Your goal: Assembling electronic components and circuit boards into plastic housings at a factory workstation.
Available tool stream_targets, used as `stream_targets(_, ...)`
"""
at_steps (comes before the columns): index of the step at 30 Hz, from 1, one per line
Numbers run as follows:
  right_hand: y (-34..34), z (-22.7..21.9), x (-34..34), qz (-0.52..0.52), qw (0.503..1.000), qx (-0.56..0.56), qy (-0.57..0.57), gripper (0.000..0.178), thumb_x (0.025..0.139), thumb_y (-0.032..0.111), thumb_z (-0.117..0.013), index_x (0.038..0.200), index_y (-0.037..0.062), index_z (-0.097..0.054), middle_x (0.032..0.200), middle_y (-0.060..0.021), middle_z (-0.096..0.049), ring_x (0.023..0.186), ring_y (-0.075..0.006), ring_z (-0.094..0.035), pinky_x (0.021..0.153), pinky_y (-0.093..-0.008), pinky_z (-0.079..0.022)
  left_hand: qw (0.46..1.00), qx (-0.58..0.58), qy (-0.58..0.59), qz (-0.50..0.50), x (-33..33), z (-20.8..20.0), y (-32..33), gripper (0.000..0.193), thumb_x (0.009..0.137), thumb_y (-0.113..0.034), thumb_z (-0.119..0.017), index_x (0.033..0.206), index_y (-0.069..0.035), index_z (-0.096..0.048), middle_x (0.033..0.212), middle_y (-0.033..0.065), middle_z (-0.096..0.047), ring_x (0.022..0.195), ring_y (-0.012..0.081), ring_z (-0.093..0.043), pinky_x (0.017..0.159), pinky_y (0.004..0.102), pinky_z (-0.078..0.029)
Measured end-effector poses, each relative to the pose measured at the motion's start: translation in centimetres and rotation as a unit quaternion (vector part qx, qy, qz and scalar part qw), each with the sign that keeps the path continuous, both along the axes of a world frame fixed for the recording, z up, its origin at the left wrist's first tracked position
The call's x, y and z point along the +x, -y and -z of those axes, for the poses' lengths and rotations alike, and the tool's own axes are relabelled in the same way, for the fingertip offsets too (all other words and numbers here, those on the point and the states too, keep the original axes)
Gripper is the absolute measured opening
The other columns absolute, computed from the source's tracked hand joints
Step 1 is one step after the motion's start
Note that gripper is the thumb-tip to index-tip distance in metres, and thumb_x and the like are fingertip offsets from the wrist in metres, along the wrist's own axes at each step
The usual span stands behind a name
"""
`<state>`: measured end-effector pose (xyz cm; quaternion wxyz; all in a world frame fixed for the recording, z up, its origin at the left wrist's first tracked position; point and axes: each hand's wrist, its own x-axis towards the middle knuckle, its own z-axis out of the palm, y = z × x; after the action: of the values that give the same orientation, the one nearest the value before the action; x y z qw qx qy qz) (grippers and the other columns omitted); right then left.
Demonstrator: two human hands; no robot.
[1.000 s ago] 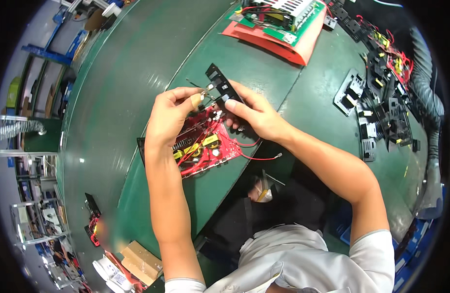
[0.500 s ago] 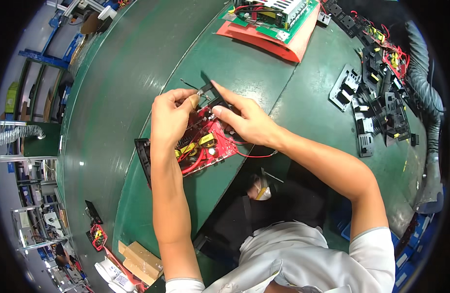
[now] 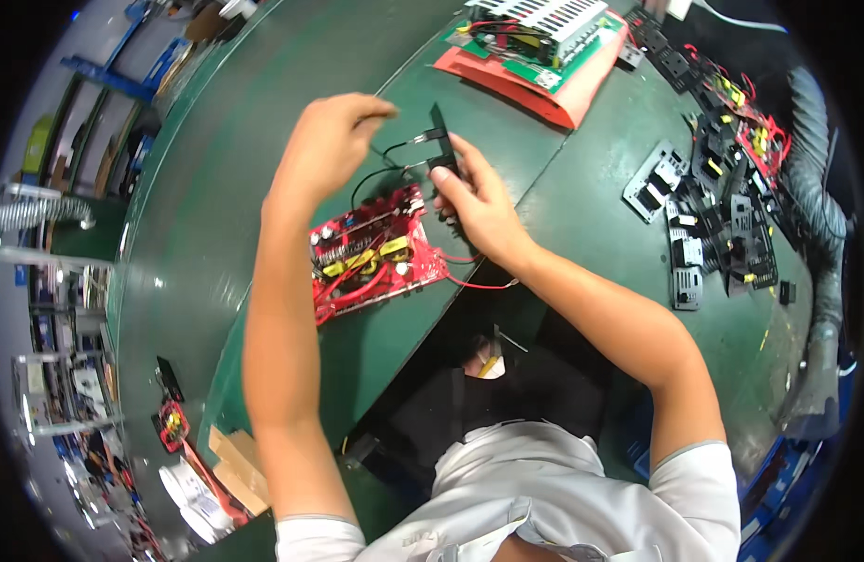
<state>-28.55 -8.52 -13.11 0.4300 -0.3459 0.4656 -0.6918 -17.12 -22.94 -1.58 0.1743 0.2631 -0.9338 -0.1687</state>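
Head view: right hand (image 3: pixel 483 206) gripped black panel (image 3: pixel 444 143) near red circuit board (image 3: pixel 380 265); left hand (image 3: pixel 331 142) was apart, grip unclear.

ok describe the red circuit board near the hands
On the green workbench, find the right hand holding a black panel. Beside it, toward the left forearm, lies the red circuit board with yellow components. Only this red board lies between the forearms; other red assemblies sit farther out.

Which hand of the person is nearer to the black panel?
The right: the right hand holds the black panel, while the left hand is apart from it, to its left.
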Motion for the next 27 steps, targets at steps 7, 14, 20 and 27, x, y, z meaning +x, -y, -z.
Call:
stream_targets(7, 0.4, 0.4, 0.1, -0.010, 1.000, -0.006, -0.003, 0.054, 0.099, 0.021, -0.058, 0.146, 0.0044, -0.037, 0.104, -0.0046, -0.062, 0.078, -0.0083, -0.058, 0.068, -0.0233, -0.046, 0.922, 0.045, 0.384, 0.010, -1.7, 2.7, 5.0, 0.041, 0.081, -0.031, -0.073, 0.115, -0.009, -0.071, 0.097, 0.0153, -0.072, 0.093, 0.0290, -0.068, 0.081, 0.0393, -0.053)
stream_targets(14, 0.4, 0.7, -0.5, -0.014, 1.000, -0.008, 0.019, 0.054, 0.099, 0.023, -0.059, 0.146, 0.0056, -0.038, 0.106, -0.0042, -0.063, 0.077, -0.0075, -0.057, 0.069, -0.0227, -0.046, 0.923, 0.237, 0.300, 0.031, -0.2, 2.5, 5.2, 0.051, 0.075, -0.022, -0.076, 0.121, -0.003, -0.067, 0.087, 0.0108, -0.072, 0.086, 0.0209, -0.067, 0.081, 0.0344, -0.051)
stream_targets(20, 0.5, 0.8, -0.7, -0.018, 1.000, -0.004, 0.012, 0.054, 0.099, 0.024, -0.058, 0.146, 0.0054, -0.038, 0.108, -0.0055, -0.063, 0.078, -0.0085, -0.058, 0.068, -0.0232, -0.047, 0.965, 0.101, 0.241, -0.011, 0.4, 3.8, 4.5, 0.068, 0.069, -0.015, -0.075, 0.134, -0.005, -0.056, 0.100, 0.0144, -0.072, 0.100, 0.0293, -0.066, 0.088, 0.0408, -0.051)
stream_targets(27, 0.5, 0.8, -1.0, -0.025, 1.000, 0.011, 0.010, 0.053, 0.100, 0.025, -0.058, 0.145, 0.0051, -0.039, 0.109, -0.0067, -0.062, 0.079, -0.0094, -0.059, 0.070, -0.0239, -0.048, 0.914, -0.227, 0.305, -0.143, 1.4, 2.0, 3.1, 0.060, 0.075, -0.002, -0.060, 0.132, -0.021, -0.059, 0.115, 0.0178, -0.068, 0.108, 0.0312, -0.065, 0.091, 0.0443, -0.052)
